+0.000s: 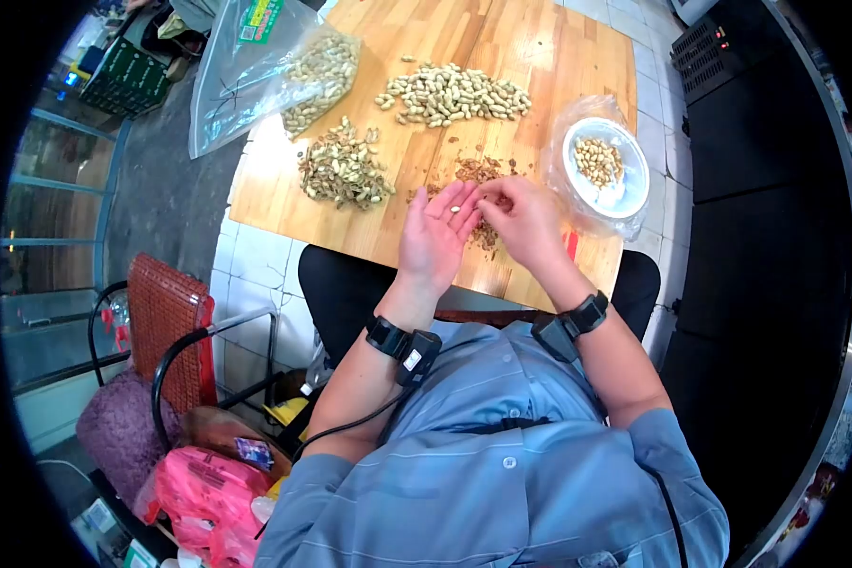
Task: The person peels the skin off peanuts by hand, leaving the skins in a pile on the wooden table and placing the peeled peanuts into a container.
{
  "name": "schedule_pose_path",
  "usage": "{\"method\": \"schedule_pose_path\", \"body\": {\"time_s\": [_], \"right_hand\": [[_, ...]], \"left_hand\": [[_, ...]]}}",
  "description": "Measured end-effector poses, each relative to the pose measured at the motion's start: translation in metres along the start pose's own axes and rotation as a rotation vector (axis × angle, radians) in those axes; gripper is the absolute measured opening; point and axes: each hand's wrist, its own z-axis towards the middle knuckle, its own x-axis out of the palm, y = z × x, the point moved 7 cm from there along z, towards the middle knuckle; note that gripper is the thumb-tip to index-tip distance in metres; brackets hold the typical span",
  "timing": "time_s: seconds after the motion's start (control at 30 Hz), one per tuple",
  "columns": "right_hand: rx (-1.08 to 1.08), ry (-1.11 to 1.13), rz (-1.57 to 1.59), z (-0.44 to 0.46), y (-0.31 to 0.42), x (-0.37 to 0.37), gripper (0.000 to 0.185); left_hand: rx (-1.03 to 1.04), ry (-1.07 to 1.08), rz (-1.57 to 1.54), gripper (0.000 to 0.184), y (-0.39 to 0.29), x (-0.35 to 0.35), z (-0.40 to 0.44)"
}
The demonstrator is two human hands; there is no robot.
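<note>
My left hand [430,244] is turned palm up over the near part of the wooden table, its fingers stretched out. One pale peanut kernel [455,209] lies on those fingers. Close beside them, my right hand [530,223] has thumb and forefinger pinched together; whatever is between the tips is too small to make out. Reddish-brown peanut skins [481,169] are scattered on the table around and beneath both hands. To the right, a white bowl [638,194] set in a clear plastic bag contains shelled peanuts [598,162].
Unshelled peanuts [456,95] form a pile toward the back of the wooden table [540,47]. Left of my hands is a heap of empty shells [343,166]. A clear bag of peanuts [322,80] lies at the left edge. A woven-back chair [168,317] stands at lower left.
</note>
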Motion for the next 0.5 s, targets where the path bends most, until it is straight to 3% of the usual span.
{"method": "schedule_pose_path", "body": {"time_s": [0.13,0.3,0.5], "right_hand": [[-0.041,0.157,-0.163,-0.002,0.010,0.024,0.011],[-0.062,0.204,-0.135,-0.001,-0.005,0.029,0.009],[-0.035,0.057,-0.094,-0.003,-0.010,0.016,0.009]], "left_hand": [[-0.017,0.035,0.070,0.066,0.007,-0.002,0.003],[-0.067,0.029,0.165,0.072,0.017,-0.005,0.003],[-0.072,0.119,0.283,0.069,0.020,0.015,0.008]]}}
